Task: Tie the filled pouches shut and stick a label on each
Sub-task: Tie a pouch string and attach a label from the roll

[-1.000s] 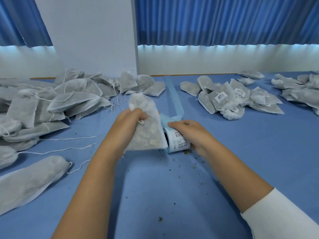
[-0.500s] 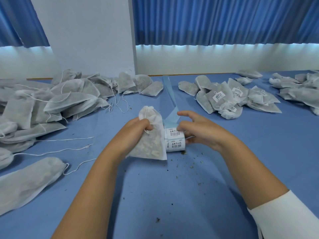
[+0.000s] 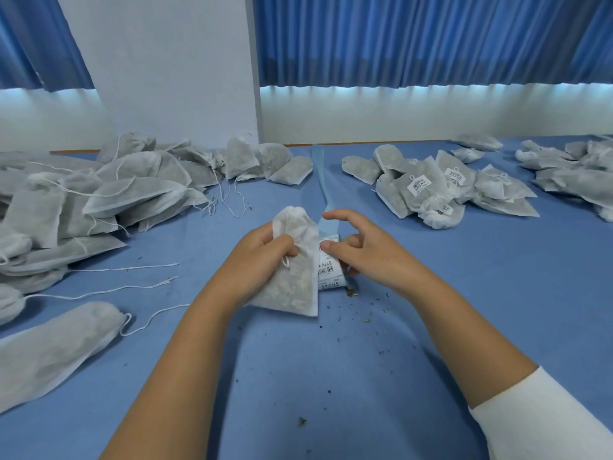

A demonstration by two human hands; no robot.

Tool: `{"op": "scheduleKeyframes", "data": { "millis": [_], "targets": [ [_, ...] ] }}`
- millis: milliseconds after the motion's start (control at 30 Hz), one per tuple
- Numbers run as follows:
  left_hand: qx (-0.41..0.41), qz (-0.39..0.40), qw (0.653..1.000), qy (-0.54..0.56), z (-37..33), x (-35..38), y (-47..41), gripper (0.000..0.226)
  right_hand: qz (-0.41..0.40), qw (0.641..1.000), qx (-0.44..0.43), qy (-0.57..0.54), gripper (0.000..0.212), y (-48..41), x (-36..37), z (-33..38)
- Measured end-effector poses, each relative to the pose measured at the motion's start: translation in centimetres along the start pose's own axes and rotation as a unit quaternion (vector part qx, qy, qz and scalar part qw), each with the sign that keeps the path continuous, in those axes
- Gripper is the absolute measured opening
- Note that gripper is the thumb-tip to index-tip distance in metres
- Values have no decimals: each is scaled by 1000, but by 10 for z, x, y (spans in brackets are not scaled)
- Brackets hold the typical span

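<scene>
Blue table (image 3: 331, 376): pouch (image 3: 295, 280) in L grip (image 3: 262, 260), label roll (image 3: 330, 272) at R grip (image 3: 368, 254).

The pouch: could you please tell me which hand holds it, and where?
The left hand grips the filled pouch just below its drawstring neck. The right hand is at the label roll; whether it pinches a label cannot be told.

A single head-worn wide-angle view looks forward and down across the tabletop (image 3: 331, 376) toward its far edge, close above both hands, forearms entering from the near edge.
</scene>
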State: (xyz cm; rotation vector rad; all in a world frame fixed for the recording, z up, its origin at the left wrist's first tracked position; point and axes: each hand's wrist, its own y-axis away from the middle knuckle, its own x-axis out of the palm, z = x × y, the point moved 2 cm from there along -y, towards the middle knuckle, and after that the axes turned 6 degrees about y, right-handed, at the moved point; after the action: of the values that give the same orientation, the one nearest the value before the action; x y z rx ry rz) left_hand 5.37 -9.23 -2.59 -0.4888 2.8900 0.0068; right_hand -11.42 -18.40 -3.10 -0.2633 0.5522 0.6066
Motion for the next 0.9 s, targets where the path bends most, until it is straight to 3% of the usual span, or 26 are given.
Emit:
{"op": "scheduleKeyframes", "data": {
  "millis": [100,200,267,433,600,700,800,900],
  "targets": [
    [-11,0,1000,10,1,0,-2,12,-44,998,-31,24,27,0,-3,2],
    [-19,11,999,27,0,-2,-2,41,-72,995,-51,44,13,-1,-7,3],
    [-24,20,999,35,0,-1,-2,48,-84,990,-60,94,10,-1,-8,4],
    [-31,0,999,45,-1,0,-2,27,-98,977,-82,173,8,0,-9,6],
    [-39,23,998,32,-1,3,-1,57,-103,971,-91,195,8,-1,-9,5],
    [-36,22,998,38,-3,2,0,59,-73,970,-86,217,19,-1,-9,4],
    [-39,20,998,41,-2,2,0,59,-66,967,-88,229,16,0,-9,7],
    [-37,14,998,38,-2,1,1,34,-84,965,-92,230,14,1,-9,9]
  ]
}}
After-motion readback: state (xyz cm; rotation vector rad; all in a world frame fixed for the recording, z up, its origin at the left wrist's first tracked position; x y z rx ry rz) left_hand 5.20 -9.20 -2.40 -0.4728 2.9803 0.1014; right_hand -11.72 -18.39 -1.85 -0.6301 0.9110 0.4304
